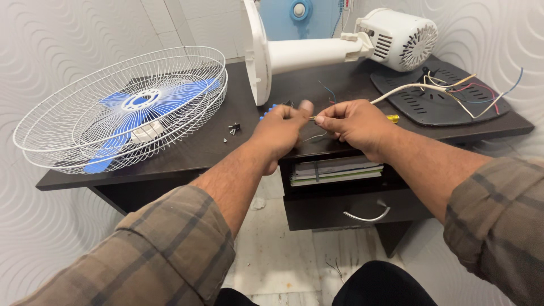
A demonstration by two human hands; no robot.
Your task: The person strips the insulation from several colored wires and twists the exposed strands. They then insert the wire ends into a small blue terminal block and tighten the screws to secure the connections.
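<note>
Both my hands meet above the front edge of a dark desk point(187, 156). My left hand point(281, 129) is closed around a small tool with a blue handle, its thumb raised. My right hand point(354, 123) pinches a thin wire that runs between the two hands. A white cable point(399, 89) leads from my right hand to a bundle of coloured wires point(473, 90) lying on a dark vented cover point(439, 99). A yellow-handled tool point(392, 118) peeks out behind my right wrist.
A white wire fan guard point(68, 122) with blue blades point(133, 113) inside lies on the desk's left. A white fan stand and motor housing point(399, 37) lie across the back. Small screws point(233, 128) sit near my left hand. Books fill a shelf point(334, 170) above a drawer.
</note>
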